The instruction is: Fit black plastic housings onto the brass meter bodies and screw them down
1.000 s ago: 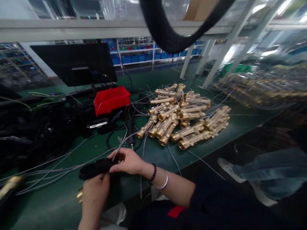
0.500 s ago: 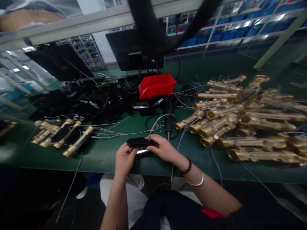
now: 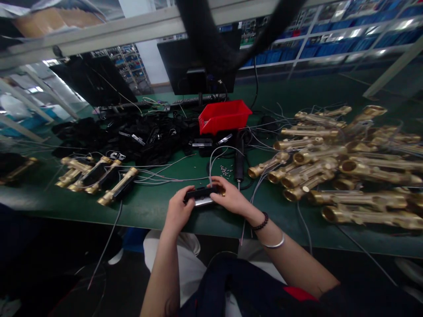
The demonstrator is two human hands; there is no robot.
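Observation:
Between my two hands, just above the front of the green table [image 3: 158, 207], is a black plastic housing [image 3: 200, 193] with a bright silvery strip along its near side. My left hand [image 3: 178, 209] grips its left end, thumb in front. Around the right end my right hand [image 3: 228, 196] is closed, and a bit of brass shows beside its fingers. A grey cable [image 3: 211, 163] rises from the housing by the right fingers and loops back. Behind my right hand lies a black electric screwdriver [image 3: 239, 158], bit toward me, beside a scatter of small screws [image 3: 225, 171].
Brass tubular bodies [image 3: 310, 171] with grey cables are heaped on the right. Several brass-and-black assemblies [image 3: 114, 187] lie left. Black housings [image 3: 155, 136] pile up behind, next to a red bin [image 3: 226, 116]. Monitors [image 3: 198, 66] stand at the back; a black hose [image 3: 224, 57] hangs overhead.
The view has shifted a little, so everything sits further right. The housing has tilted in my hands, showing more of its silvery strip, and the grey cable now arches higher.

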